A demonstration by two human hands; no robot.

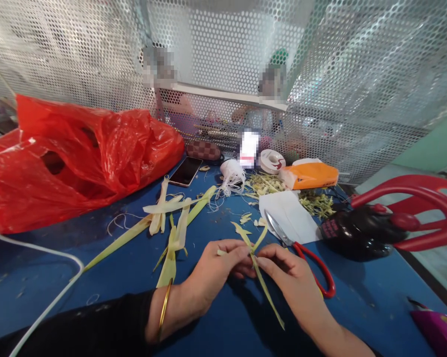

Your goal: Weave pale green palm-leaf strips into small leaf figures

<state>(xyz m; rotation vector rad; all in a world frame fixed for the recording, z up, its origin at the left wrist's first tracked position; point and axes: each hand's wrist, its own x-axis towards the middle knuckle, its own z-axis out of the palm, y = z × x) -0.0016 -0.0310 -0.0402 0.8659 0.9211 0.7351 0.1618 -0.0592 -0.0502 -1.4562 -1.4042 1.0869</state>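
Observation:
Both my hands meet low over the blue table, pinching one thin yellow-green leaf strip. My left hand, with a gold bangle on the wrist, has its fingers closed on the strip's upper part. My right hand pinches the same strip from the right. The strip's forked top sticks up between the fingertips and its long tail runs down toward me. Red-handled scissors lie just right of my right hand, blades on a white paper sheet.
More leaf strips lie scattered left of centre. A big red plastic bag fills the left. A phone, white thread bundle, orange packet, black bag and red chair surround the area. A perforated screen stands behind, with people beyond.

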